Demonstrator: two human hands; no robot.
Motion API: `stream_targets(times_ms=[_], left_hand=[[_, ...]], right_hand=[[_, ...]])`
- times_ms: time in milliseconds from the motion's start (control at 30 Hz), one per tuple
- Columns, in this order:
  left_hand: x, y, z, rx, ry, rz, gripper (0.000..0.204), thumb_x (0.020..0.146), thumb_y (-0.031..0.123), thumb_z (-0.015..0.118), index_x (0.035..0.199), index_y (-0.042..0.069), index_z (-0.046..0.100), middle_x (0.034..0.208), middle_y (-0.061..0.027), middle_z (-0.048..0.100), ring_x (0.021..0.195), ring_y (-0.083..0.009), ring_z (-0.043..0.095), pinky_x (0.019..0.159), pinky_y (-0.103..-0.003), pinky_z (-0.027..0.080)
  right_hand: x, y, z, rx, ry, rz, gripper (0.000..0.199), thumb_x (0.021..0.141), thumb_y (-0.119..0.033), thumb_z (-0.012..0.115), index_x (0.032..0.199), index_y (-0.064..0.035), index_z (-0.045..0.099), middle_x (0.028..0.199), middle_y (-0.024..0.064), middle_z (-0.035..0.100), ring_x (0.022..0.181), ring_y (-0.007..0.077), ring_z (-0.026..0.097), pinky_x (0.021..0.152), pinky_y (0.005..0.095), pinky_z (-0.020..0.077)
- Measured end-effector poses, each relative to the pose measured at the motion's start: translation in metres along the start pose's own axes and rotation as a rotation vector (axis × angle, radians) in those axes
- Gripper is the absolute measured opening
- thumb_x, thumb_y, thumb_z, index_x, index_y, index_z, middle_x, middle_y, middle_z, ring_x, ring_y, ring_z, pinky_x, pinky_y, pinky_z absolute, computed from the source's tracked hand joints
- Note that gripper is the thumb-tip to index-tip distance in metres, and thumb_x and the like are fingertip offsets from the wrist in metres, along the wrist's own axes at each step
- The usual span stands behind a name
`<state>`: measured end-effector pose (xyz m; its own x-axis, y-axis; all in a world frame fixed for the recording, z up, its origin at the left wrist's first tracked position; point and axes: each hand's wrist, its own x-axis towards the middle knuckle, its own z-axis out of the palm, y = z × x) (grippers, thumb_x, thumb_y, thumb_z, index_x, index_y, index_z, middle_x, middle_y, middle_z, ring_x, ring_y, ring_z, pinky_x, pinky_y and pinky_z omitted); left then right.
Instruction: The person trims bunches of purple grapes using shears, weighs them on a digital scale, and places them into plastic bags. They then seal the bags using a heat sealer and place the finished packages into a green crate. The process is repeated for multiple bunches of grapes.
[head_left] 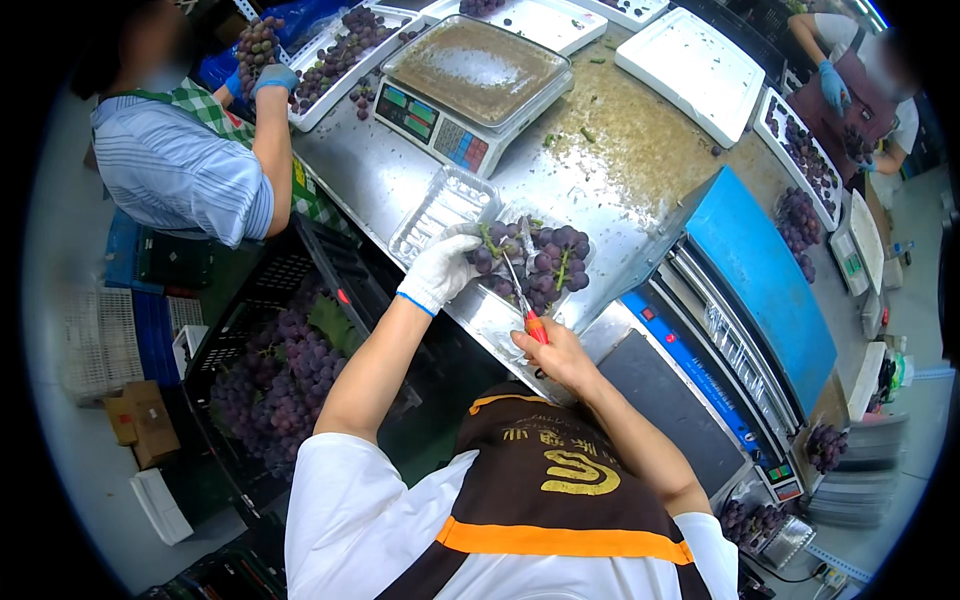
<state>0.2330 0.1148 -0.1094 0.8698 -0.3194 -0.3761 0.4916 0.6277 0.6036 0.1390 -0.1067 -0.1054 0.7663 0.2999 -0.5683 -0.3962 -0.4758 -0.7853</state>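
My left hand (440, 270), in a white glove with a blue cuff, is closed at the left side of a bunch of dark purple grapes (553, 262), by a green stem. In my bare right hand (557, 352) is a pair of scissors (524, 304) with red handles, its blades pointing up among the grapes near that stem. The bunch lies over a clear plastic tray whose edges show around it. Directly behind my left hand rests a clear ribbed plastic clamshell box (446, 208). I cannot tell whether the blades touch the stem.
A digital scale (475, 75) stands beyond the boxes. To the right is a blue-topped sealing machine (760, 290). A black crate of grapes (275, 385) sits at lower left. White trays (690, 70) line the table's far side. Two gloved co-workers (190, 165) handle grapes nearby.
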Motion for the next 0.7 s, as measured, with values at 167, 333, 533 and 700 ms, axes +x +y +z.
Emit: stream_targets(times_ms=[167,333,533,700], left_hand=[[-0.004,-0.007,0.0,0.033,0.103,0.133,0.032,0.082,0.0,0.055,0.114,-0.002,0.058,0.11,-0.0155,0.062,0.099,-0.0262,0.062,0.087,-0.041,0.052],[-0.008,-0.019,0.005,0.008,0.127,0.273,0.025,0.079,-0.005,0.057,0.104,-0.002,0.06,0.108,-0.017,0.064,0.1,-0.0274,0.062,0.089,-0.042,0.051],[-0.013,-0.031,0.006,0.251,0.216,0.401,0.025,0.079,-0.006,0.06,0.104,-0.003,0.059,0.105,-0.0139,0.063,0.098,-0.0222,0.062,0.088,-0.035,0.051],[-0.01,-0.035,0.003,0.307,0.258,0.362,0.032,0.079,-0.001,0.061,0.111,-0.003,0.057,0.103,-0.0094,0.061,0.091,-0.0161,0.06,0.082,-0.027,0.05]], right_hand=[[0.005,-0.004,0.0,-0.069,-0.023,0.009,0.06,0.081,-0.053,0.058,0.1,0.0037,0.055,0.093,0.0291,0.063,0.093,0.0424,0.061,0.083,0.0447,0.0446],[0.001,-0.022,-0.004,-0.163,-0.029,0.023,0.057,0.081,-0.051,0.058,0.104,0.0013,0.053,0.093,0.0282,0.063,0.094,0.0421,0.061,0.084,0.0444,0.0448],[0.001,-0.029,-0.002,-0.223,0.002,0.054,0.052,0.081,-0.046,0.058,0.103,0.001,0.054,0.093,0.0274,0.063,0.093,0.0422,0.061,0.084,0.0448,0.0454],[0.004,-0.029,0.005,-0.259,0.064,0.03,0.043,0.083,-0.034,0.058,0.101,0.0046,0.054,0.091,0.0301,0.063,0.091,0.0449,0.06,0.081,0.0472,0.046]])
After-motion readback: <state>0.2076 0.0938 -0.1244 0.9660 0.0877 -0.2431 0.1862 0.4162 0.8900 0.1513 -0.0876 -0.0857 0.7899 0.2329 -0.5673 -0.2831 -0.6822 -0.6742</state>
